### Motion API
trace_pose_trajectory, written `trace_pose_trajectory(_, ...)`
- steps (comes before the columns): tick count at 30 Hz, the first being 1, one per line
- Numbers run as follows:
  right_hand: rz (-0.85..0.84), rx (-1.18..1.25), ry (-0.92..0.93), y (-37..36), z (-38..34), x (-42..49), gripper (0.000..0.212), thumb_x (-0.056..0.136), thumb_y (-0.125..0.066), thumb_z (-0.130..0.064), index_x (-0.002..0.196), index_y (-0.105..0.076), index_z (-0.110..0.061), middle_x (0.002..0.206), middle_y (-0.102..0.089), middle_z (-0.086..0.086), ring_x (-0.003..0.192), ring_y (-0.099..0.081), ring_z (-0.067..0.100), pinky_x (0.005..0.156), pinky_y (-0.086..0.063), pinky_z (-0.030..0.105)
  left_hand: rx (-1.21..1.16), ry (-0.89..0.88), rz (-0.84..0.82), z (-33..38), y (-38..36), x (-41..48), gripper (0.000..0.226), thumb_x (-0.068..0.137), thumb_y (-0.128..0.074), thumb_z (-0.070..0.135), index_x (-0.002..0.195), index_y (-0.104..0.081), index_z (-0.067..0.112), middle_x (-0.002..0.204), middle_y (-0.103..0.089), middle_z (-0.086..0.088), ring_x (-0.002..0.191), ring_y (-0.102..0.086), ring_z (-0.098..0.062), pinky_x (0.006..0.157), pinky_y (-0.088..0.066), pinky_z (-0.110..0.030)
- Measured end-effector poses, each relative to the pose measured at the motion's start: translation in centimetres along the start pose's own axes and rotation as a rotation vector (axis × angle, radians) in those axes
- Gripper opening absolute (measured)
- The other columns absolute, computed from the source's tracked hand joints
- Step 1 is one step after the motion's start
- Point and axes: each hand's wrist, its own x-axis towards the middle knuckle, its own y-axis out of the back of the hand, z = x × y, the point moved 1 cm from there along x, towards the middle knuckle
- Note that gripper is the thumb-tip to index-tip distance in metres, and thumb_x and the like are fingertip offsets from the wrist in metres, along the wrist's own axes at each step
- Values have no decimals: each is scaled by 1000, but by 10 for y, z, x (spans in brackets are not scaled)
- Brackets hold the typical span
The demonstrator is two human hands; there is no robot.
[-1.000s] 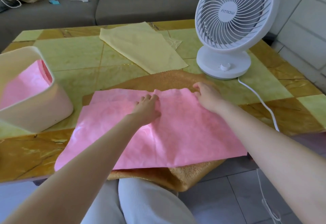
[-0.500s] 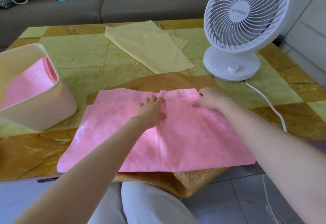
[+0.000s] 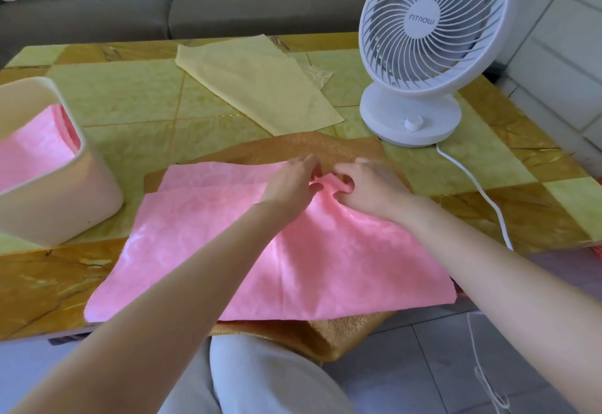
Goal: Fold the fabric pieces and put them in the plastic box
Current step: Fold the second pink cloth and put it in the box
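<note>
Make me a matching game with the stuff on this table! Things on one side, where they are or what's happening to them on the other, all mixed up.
Things:
1. pink fabric
2. yellow fabric
3. plastic box
4. fan

Descriptions:
A. stands upright at the right side of the table
B. lies flat at the far middle, no hand on it
C. sits at the left with pink cloth inside
D. left hand and right hand hold its far edge

Pairs: 1-D, 2-B, 3-C, 4-A.
</note>
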Motion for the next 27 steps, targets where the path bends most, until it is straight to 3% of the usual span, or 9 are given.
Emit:
trace_pose_trajectory(2, -40, 16, 6, 1, 1, -3, 32, 73, -59, -14, 61, -32, -24, 56, -42, -8, 66, -48, 19, 49, -27, 23, 39, -12, 14, -1, 0, -2, 16, 88, -62, 15, 100, -60, 5, 110, -55, -10, 103, -50, -26, 84, -45, -41)
trace_pose_trajectory(6, -117, -7, 53, 3, -3, -5, 35, 75, -62, -23, 59, -31, -25, 72, -41, -7, 76, -43, 17, 54, -26, 25, 74, -49, 25, -2, 1, -8, 10, 92, -56, 14, 96, -57, 5, 105, -57, -7, 95, -53, -25, 80, -47, -42)
trace_pose_trajectory(10, -60, -69, 51, 18, 0, -3, 29, 75, -66, -36, 64, -48, -18, 93, -52, -8, 90, -42, 14, 67, -31, 30, 44, -10, 44, 1, 3, -4, 11, 96, -48, 12, 100, -50, 3, 99, -60, -11, 81, -56, -30, 69, -49, -45)
trace_pose_trajectory(12, -33, -107, 42, 31, 4, -5, 28, 76, -65, -36, 66, -52, -14, 78, -56, -6, 82, -48, 18, 69, -35, 30, 50, 5, 39, 3, 4, 0, 10, 98, -45, 13, 100, -48, 4, 92, -61, -13, 75, -56, -31, 63, -47, -43)
trace_pose_trajectory(15, -21, -217, -59, 50, 18, -10, 27, 78, -64, -41, 71, -53, -18, 64, -48, -6, 71, -48, 22, 59, -26, 29, 51, 19, 39, 8, 2, 9, 7, 98, -43, 13, 96, -45, 6, 84, -61, -16, 67, -52, -30, 56, -41, -39)
trace_pose_trajectory(17, -24, -277, -187, 58, 31, -12, 28, 81, -64, -40, 82, -53, -14, 75, -54, 0, 78, -55, 28, 62, -30, 31, 6, 29, 35, 14, -1, 14, 7, 97, -43, 11, 99, -47, 5, 92, -61, -17, 75, -55, -31, 62, -44, -40)
trace_pose_trajectory(19, -9, -382, -288, 56, 42, -12, 22, 85, -63, -23, 99, -53, -10, 96, -60, 9, 96, -56, 32, 73, -40, 36, -39, 6, -16, 20, -7, 16, 19, 96, -46, 10, 115, -47, 6, 116, -56, -15, 98, -57, -32, 80, -48, -42)
trace_pose_trajectory(22, -15, -417, -378, 39, 46, -16, 46, 83, -56, 2, 126, -43, -7, 124, -49, 12, 115, -46, 31, 91, -39, 38, 8, -31, -64, 14, -13, 13, 39, 95, -49, 14, 133, -39, 13, 137, -41, -8, 118, -47, -27, 98, -42, -39)
trace_pose_trajectory(27, -144, -161, -217, 2, 32, -11, 42, 93, -52, -15, 133, -43, -11, 135, -46, 7, 125, -43, 26, 100, -39, 38, 196, 89, -42, -42, 5, 4, 30, 97, -43, 25, 125, -49, 15, 131, -49, -5, 123, -41, -24, 106, -32, -40)
